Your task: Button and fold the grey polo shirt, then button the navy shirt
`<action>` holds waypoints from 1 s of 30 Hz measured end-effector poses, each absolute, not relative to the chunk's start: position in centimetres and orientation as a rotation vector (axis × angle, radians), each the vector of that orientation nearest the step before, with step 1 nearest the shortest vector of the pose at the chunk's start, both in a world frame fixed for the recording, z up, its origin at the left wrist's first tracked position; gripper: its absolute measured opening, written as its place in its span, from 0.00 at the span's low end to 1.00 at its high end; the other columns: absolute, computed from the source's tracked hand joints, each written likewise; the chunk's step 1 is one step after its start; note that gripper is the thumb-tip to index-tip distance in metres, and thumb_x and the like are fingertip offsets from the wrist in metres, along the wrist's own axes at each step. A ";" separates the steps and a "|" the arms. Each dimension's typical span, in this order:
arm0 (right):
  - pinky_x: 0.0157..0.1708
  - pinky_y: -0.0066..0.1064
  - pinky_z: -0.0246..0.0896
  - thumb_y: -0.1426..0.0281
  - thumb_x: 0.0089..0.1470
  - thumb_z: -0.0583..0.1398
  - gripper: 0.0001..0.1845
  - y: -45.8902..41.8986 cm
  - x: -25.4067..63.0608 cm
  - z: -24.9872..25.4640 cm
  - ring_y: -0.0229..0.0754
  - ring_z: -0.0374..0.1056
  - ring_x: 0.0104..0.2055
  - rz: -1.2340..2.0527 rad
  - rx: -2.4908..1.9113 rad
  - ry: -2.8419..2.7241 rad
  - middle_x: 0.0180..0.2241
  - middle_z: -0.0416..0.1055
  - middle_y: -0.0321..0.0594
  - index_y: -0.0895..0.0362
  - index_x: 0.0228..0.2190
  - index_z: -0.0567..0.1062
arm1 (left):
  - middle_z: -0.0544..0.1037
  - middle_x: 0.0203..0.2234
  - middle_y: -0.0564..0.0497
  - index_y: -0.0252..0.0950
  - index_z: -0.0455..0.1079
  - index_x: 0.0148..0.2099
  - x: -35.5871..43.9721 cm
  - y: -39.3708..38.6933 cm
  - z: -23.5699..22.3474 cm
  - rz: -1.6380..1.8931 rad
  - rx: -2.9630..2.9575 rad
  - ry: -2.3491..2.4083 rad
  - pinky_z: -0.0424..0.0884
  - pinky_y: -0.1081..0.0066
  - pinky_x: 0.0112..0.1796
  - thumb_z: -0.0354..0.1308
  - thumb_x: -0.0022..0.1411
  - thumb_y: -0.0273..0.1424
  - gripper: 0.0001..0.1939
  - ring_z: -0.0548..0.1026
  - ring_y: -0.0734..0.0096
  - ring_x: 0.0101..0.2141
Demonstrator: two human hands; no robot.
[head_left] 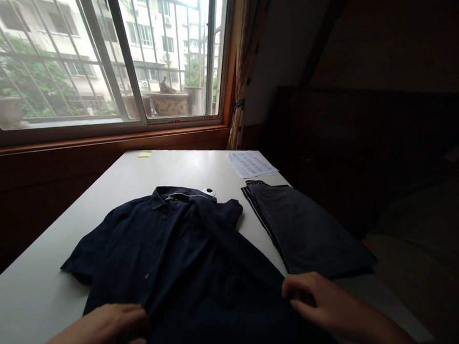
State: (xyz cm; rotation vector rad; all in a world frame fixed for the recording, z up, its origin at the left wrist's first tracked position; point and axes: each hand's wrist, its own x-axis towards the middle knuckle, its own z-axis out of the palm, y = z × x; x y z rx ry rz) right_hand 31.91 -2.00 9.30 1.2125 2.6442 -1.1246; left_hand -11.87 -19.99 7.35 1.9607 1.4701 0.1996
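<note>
A dark navy short-sleeved button shirt point(194, 252) lies spread on the white table, collar toward the window and lower part toward me. Its left-hand sleeve is laid out flat, while the fabric on the right side is bunched in folds. My right hand point(311, 299) pinches the shirt's right edge between thumb and curled fingers. Low in the view, my left hand point(109, 326) is curled closed on the shirt's front, near the button edge; its fingertips are partly hidden. Just beyond the collar sits a small white round object with a dark centre point(209, 191).
Folded dark grey trousers point(311, 227) lie on the right of the white table point(52, 255). Printed paper sheets point(251, 164) and a yellow sticky note point(145, 153) are at the far end. Behind stand a barred window point(104, 57) and a tied curtain point(241, 90).
</note>
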 end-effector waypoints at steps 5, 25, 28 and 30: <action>0.38 0.32 0.64 0.64 0.63 0.57 0.12 0.6 27.8 10.0 0.43 0.71 0.37 -1.118 1.250 2.871 0.39 0.75 0.40 0.54 0.41 0.78 | 0.77 0.49 0.47 0.43 0.74 0.52 -15.9 -13.1 7.4 0.509 2.204 1.718 0.74 0.64 0.50 0.49 0.71 0.42 0.16 0.76 0.63 0.48; 0.49 0.41 0.69 0.75 0.60 0.56 0.17 -2.8 23.1 0.1 0.47 0.71 0.46 -0.727 1.265 3.234 0.46 0.67 0.45 0.52 0.50 0.73 | 0.72 0.57 0.46 0.44 0.69 0.62 -16.1 -14.2 -0.3 0.427 2.360 2.299 0.69 0.56 0.55 0.51 0.70 0.40 0.21 0.70 0.57 0.54; 0.49 0.41 0.69 0.75 0.61 0.56 0.17 -2.3 24.6 -0.3 0.47 0.71 0.47 -0.658 1.282 3.258 0.46 0.68 0.45 0.52 0.50 0.73 | 0.74 0.53 0.45 0.44 0.71 0.59 -15.0 -15.7 -0.1 0.402 2.354 2.328 0.72 0.56 0.51 0.52 0.69 0.41 0.20 0.72 0.55 0.51; 0.48 0.40 0.69 0.75 0.62 0.56 0.16 -1.8 25.5 -0.1 0.47 0.71 0.47 -0.671 1.281 3.255 0.45 0.68 0.44 0.51 0.50 0.73 | 0.75 0.52 0.46 0.46 0.71 0.59 -14.6 -16.5 0.5 0.348 2.359 2.263 0.74 0.57 0.48 0.52 0.69 0.43 0.20 0.74 0.55 0.49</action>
